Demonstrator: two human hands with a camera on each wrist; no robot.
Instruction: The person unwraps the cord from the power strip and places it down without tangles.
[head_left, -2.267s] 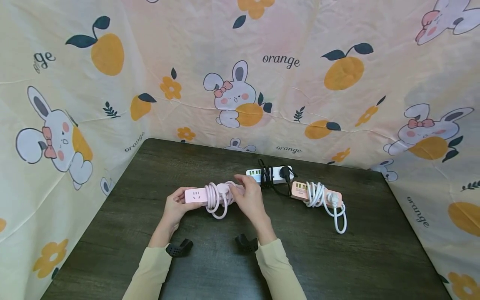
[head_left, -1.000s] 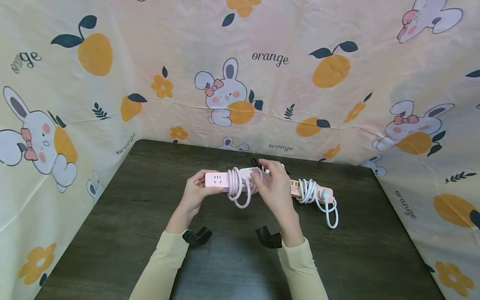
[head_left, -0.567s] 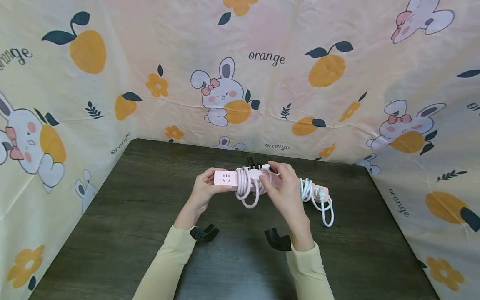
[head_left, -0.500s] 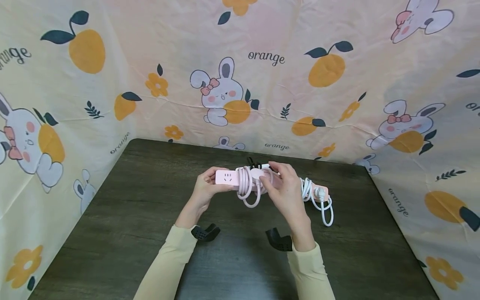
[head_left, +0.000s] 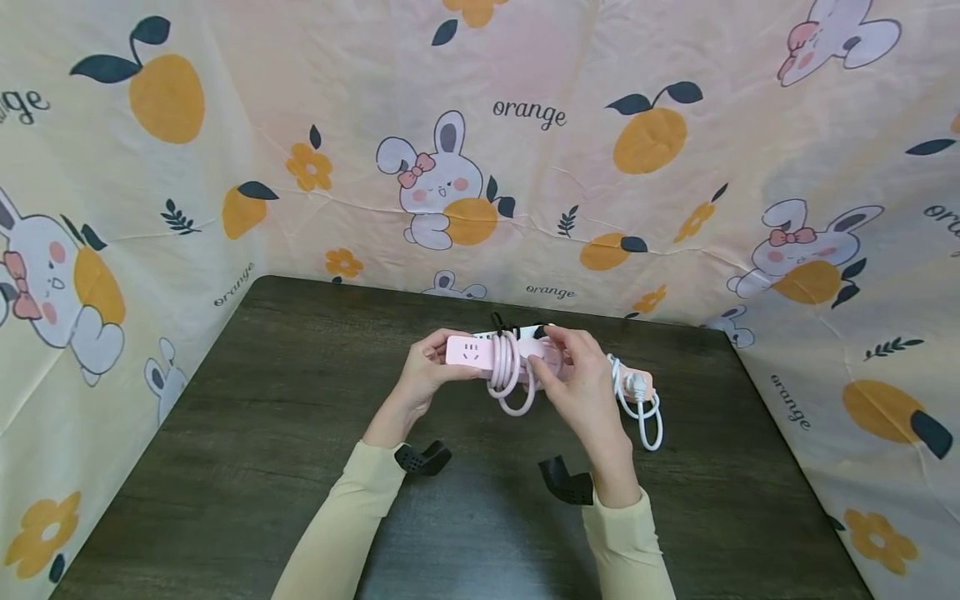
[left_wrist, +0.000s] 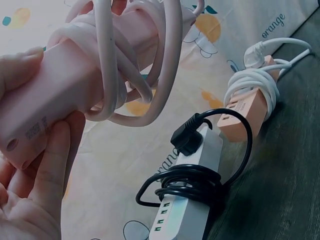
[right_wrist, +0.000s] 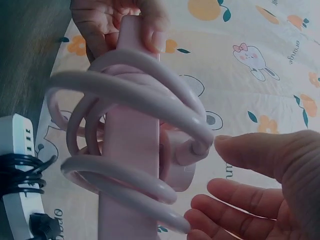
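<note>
One pink power strip (head_left: 480, 357), just right of centre in the head view, pinched by left hand (head_left: 423, 375); right hand (head_left: 588, 383) at plug (right_wrist: 180, 177), hold unclear. Probably light, stiff, smooth; best gripped by bare ends.

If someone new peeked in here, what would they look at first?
Probably the pink power strip in the middle, held by the left hand, its thick cord looped around it. Next, perhaps, the cloth behind the table, covered in bunnies and oranges. On the right, a peach power strip wrapped in white cord peeks out past the right hand.
</note>
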